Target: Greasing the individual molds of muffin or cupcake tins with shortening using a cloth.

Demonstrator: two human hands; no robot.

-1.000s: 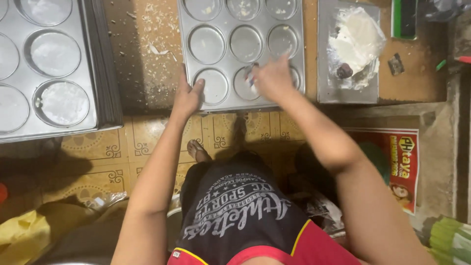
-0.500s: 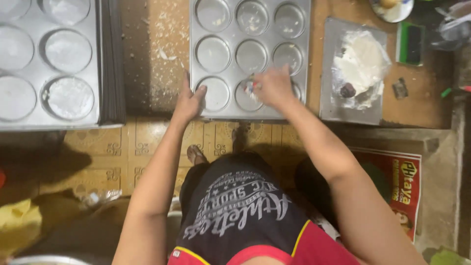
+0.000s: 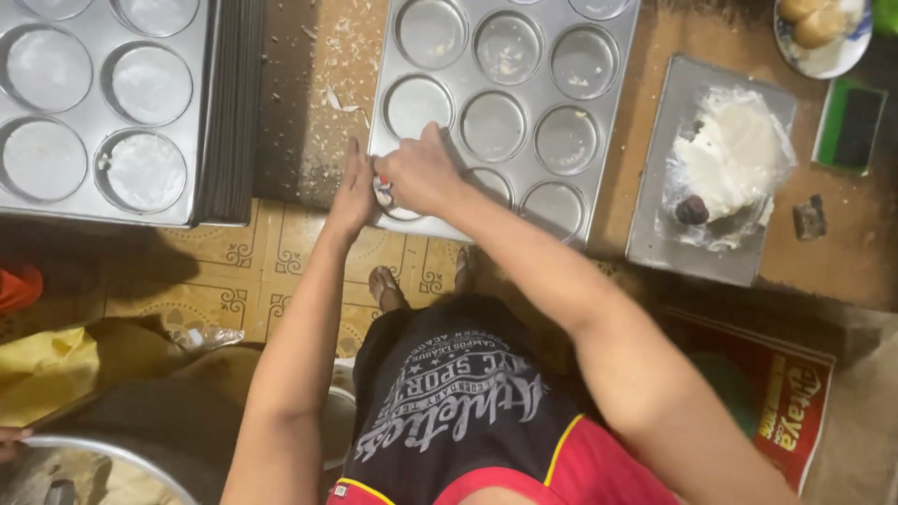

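On the brown table (image 3: pixel 309 122), a grey muffin tray (image 3: pixel 510 103) with round cups lies in front of the person, its near edge at the table's edge. Both hands meet at its near left corner. The left hand (image 3: pixel 354 192) lies flat against the tray's left edge, fingers straight and together, gripping nothing that shows. The right hand (image 3: pixel 421 173) rests over the corner cup, fingers curled down and closed; a small red and white bit (image 3: pixel 383 192) peeks out between the two hands, but I cannot tell what it is or whether the fingers pinch it.

Pale crumbs (image 3: pixel 337 65) are scattered on the table just left of the tray. Further left sits a stack of trays (image 3: pixel 210 112), the top one with white rounds in its cups. Right of the muffin tray lies a flat metal sheet (image 3: pixel 655 224) carrying a white lump in clear wrap (image 3: pixel 734 154) and a small dark ball (image 3: pixel 692 209). Beyond it are a green-edged dark block (image 3: pixel 849 126) and a plate (image 3: pixel 823 56) of yellowish pieces. Below, patterned floor tiles (image 3: pixel 234 271) show.
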